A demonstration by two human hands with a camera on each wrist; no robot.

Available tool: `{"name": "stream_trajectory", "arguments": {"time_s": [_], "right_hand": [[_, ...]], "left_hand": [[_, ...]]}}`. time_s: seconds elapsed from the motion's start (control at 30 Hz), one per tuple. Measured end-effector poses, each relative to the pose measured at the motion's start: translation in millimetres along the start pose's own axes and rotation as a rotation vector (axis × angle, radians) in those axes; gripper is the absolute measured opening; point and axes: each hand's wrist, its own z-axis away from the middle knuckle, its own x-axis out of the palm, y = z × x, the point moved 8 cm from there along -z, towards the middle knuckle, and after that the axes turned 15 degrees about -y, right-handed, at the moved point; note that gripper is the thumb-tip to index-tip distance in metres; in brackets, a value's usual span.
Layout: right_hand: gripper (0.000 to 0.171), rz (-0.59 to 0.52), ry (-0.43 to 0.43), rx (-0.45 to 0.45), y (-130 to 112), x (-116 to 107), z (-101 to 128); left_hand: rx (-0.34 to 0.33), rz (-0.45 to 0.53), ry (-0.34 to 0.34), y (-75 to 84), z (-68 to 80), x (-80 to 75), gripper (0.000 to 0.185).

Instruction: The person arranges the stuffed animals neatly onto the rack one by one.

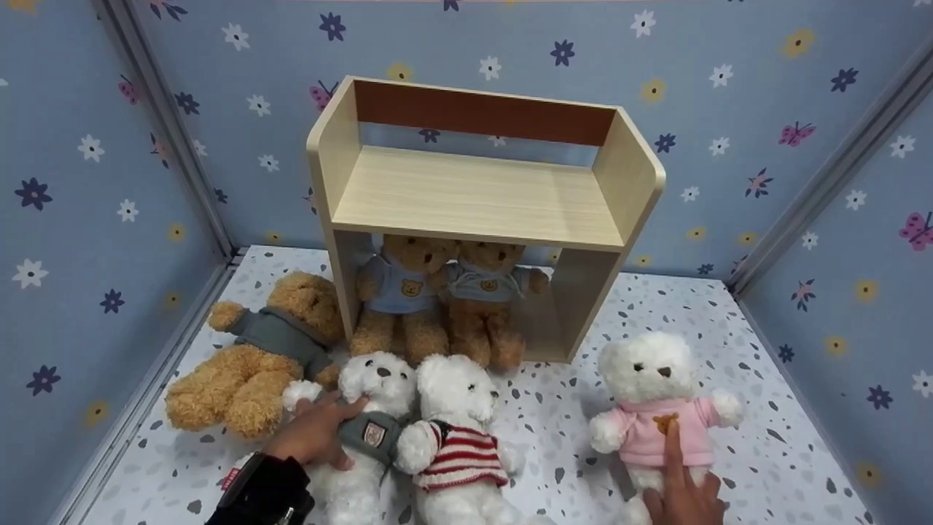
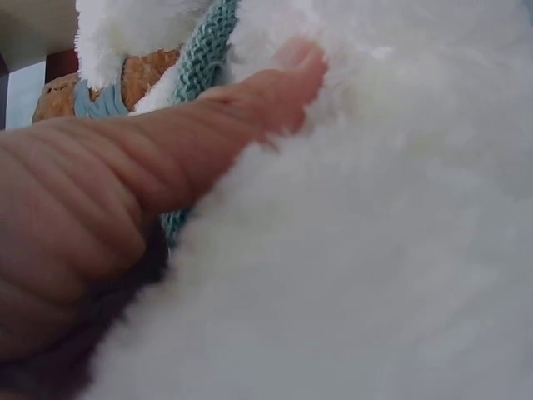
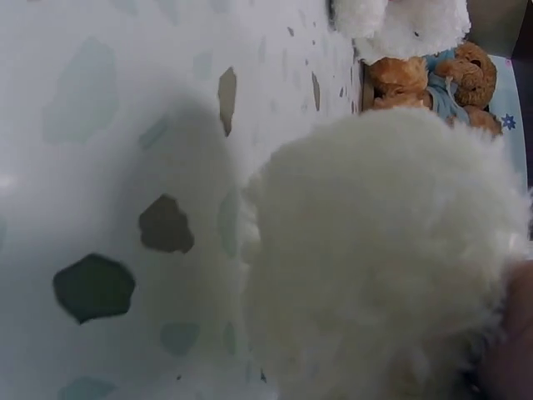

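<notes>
My left hand (image 1: 310,430) holds a white teddy bear (image 1: 383,383) in a grey-green knitted top by its side. Its thumb (image 2: 250,100) lies on the white fur, while some fingers are hidden behind the bear. At the right, another white teddy bear (image 1: 649,368) wears a pink sweater. The straight index finger of my right hand (image 1: 684,488) touches the small brown bear emblem on that sweater; the other fingers look bent. Beside the left-hand bear is a white bear (image 1: 455,394) in a red-and-white striped sweater.
A pale wooden shelf (image 1: 474,193) stands at the back. Two brown bears in blue tops, a left one (image 1: 397,288) and a right one (image 1: 485,292), sit in its lower compartment. A brown bear (image 1: 273,335) in a dark grey top leans at the shelf's left. Flowered panels surround the speckled tabletop (image 1: 557,430).
</notes>
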Motion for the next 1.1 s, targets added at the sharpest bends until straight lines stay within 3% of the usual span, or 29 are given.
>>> {"name": "stream_trajectory", "arguments": {"time_s": [0.23, 0.67, 0.83, 1.1], "right_hand": [[0.107, -0.004, 0.060, -0.061, -21.3, -5.7, 2.2], [0.107, -0.015, 0.350, -0.286, -63.5, -16.6, 7.0], [0.106, -0.027, 0.373, -0.322, -75.6, -18.2, 7.4], [0.105, -0.021, 0.387, -0.408, -92.6, -19.3, 6.2]], "left_hand": [[0.002, -0.022, 0.017, 1.5, 0.6, -0.6, 0.091], [-0.016, -0.040, 0.034, 2.9, 1.2, 1.9, 0.093], [-0.012, 0.005, 0.021, 4.5, 1.7, 3.7, 0.088], [-0.029, -0.030, 0.026, 2.8, 1.8, 2.8, 0.089]]}}
